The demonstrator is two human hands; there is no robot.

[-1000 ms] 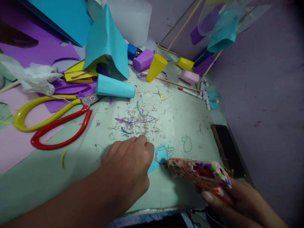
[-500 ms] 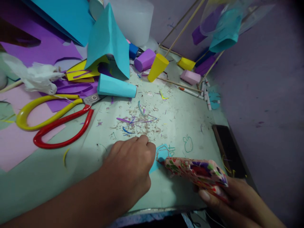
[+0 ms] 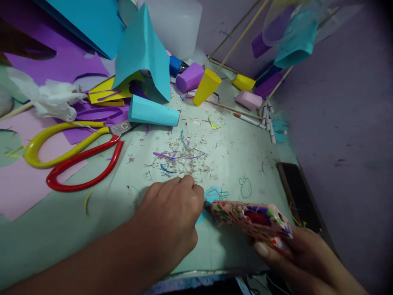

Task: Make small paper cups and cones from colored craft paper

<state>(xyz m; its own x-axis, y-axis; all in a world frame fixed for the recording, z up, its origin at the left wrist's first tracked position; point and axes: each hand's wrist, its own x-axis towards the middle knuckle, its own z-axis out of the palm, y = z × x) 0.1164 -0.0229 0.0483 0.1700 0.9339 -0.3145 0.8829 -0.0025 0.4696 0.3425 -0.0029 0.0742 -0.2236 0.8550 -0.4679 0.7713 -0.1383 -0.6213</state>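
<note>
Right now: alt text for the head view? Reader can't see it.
A person's right-hand grip holds a flower-patterned glue gun, nozzle at a small blue paper piece, with the left-hand grip curled at the paper's left edge. On the pale green tabletop beyond are paper scraps, a yellow paper cup and, at left, red-and-yellow-handled scissors.

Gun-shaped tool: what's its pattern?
The tool is pale pink with red, green and purple patches; best in the head view.
</note>
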